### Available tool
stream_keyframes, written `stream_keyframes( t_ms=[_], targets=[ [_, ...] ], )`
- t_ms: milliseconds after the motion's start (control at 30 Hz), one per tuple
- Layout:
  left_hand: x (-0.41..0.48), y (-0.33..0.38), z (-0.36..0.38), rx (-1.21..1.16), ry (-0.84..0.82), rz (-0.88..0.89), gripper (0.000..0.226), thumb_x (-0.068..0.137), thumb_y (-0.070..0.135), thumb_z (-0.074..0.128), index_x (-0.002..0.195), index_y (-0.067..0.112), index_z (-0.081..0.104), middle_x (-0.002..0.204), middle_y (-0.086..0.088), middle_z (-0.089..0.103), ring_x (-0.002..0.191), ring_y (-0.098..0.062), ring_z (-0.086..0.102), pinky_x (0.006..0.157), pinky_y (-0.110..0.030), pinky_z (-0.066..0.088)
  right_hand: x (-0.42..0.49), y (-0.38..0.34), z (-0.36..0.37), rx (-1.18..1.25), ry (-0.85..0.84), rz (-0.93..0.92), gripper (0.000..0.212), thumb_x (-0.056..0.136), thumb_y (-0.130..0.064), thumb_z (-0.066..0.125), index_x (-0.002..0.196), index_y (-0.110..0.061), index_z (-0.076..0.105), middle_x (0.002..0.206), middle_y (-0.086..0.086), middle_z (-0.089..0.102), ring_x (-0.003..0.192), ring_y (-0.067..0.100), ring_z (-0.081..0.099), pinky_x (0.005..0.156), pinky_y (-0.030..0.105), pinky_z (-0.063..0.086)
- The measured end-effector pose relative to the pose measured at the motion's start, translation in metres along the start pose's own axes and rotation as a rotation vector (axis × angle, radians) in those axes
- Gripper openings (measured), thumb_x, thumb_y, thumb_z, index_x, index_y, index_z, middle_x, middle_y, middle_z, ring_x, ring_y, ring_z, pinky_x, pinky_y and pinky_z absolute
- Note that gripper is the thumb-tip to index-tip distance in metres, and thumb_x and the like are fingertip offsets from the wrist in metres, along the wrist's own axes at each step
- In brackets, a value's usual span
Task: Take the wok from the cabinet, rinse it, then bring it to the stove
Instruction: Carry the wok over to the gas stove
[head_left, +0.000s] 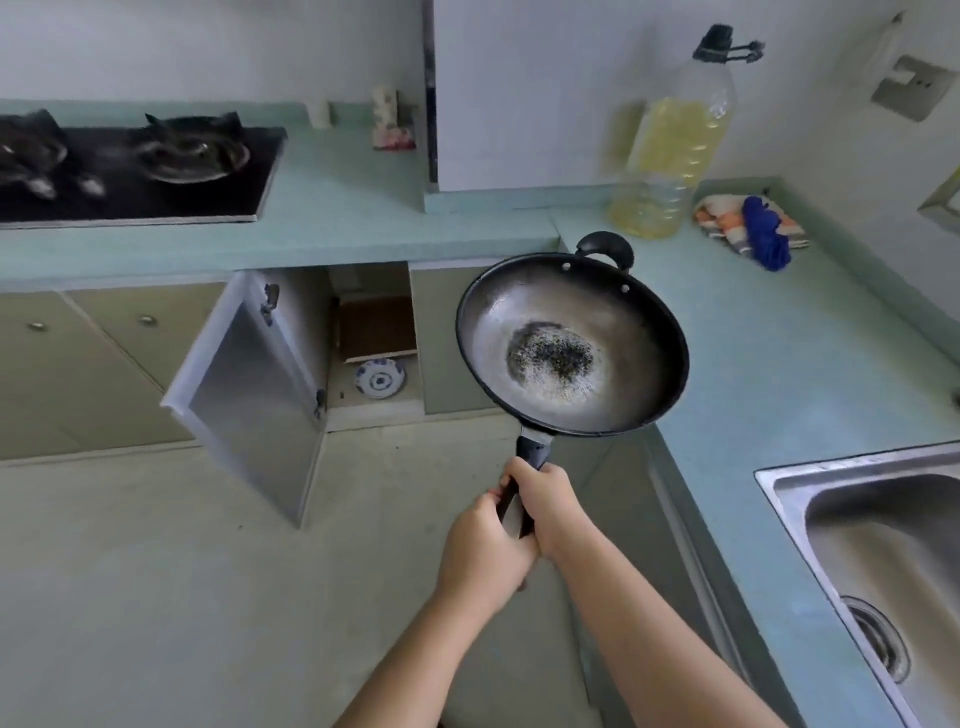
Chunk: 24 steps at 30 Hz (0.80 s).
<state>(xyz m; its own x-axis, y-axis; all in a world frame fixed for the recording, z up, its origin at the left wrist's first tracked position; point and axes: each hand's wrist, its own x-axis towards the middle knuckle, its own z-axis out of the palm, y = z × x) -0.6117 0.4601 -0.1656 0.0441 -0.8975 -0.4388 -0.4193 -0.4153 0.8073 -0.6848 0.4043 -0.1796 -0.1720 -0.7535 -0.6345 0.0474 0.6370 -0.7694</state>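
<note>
Nearest, the long handle (531, 451) is gripped by the left hand (480, 551) and right hand (545, 499), fingers curled round it, likely for steadiness; the wok (571, 343) is held aloft beside the countertop (753, 332) corner, the cabinet (254, 384) standing open beyond.

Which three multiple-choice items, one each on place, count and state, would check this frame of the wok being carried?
1. Where does the stainless steel sink lie?
A. lower right of the view
B. upper left
C. inside the cabinet

2. How many hands grip the black handle of the round dark metal wok?
A. none
B. one
C. two

3. How does the grey cabinet door under the teal counter stand?
A. shut
B. swung open
C. taken off

Answers:
1 A: its basin is set in the counter at lower right.
2 C: the left hand and the right hand both wrap the handle.
3 B: the door hangs open, showing a blue-patterned plate inside.
</note>
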Motion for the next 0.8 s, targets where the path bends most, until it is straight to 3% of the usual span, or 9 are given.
stream_keyframes(
  t_ms=[167, 500, 633, 800],
  targets=[
    [0.024, -0.015, -0.067, -0.107, 0.054, -0.044, 0.040, 0.074, 0.027, 0.062, 0.114, 0.026, 0.057, 0.083, 0.003, 0.067, 0.038, -0.017, 0.056, 0.029, -0.015, 0.028, 0.009, -0.021, 0.076, -0.088, -0.096, -0.002, 0.014, 0.075, -0.005, 0.051, 0.062, -0.008, 0.046, 0.056, 0.007, 0.042, 0.048, 0.020, 0.040, 0.049, 0.022, 0.033],
    [0.048, -0.057, -0.200, -0.253, 0.219, -0.101, 0.040, 0.075, 0.024, 0.061, 0.115, 0.026, 0.056, 0.086, -0.001, 0.068, 0.038, -0.017, 0.054, 0.029, -0.015, 0.028, 0.005, -0.045, 0.233, -0.204, -0.267, -0.026, 0.015, 0.074, -0.005, 0.051, 0.061, -0.008, 0.047, 0.058, 0.009, 0.044, 0.049, 0.022, 0.042, 0.050, 0.024, 0.035],
    [0.052, -0.072, -0.244, -0.306, 0.307, -0.127, 0.051, 0.074, 0.023, 0.062, 0.123, 0.031, 0.052, 0.087, 0.004, 0.068, 0.036, -0.013, 0.054, 0.030, -0.015, 0.031, 0.001, -0.051, 0.289, -0.257, -0.344, -0.043, 0.010, 0.075, -0.006, 0.052, 0.066, -0.006, 0.047, 0.058, 0.009, 0.044, 0.049, 0.022, 0.042, 0.049, 0.024, 0.035],
    [0.063, -0.091, -0.299, -0.374, 0.415, -0.149, 0.052, 0.076, 0.022, 0.063, 0.127, 0.027, 0.051, 0.079, 0.002, 0.067, 0.039, -0.015, 0.056, 0.034, -0.018, 0.033, 0.001, -0.060, 0.359, -0.336, -0.454, -0.054, 0.018, 0.076, -0.005, 0.052, 0.060, -0.008, 0.046, 0.056, 0.009, 0.042, 0.049, 0.021, 0.041, 0.050, 0.025, 0.034]
  ],
)
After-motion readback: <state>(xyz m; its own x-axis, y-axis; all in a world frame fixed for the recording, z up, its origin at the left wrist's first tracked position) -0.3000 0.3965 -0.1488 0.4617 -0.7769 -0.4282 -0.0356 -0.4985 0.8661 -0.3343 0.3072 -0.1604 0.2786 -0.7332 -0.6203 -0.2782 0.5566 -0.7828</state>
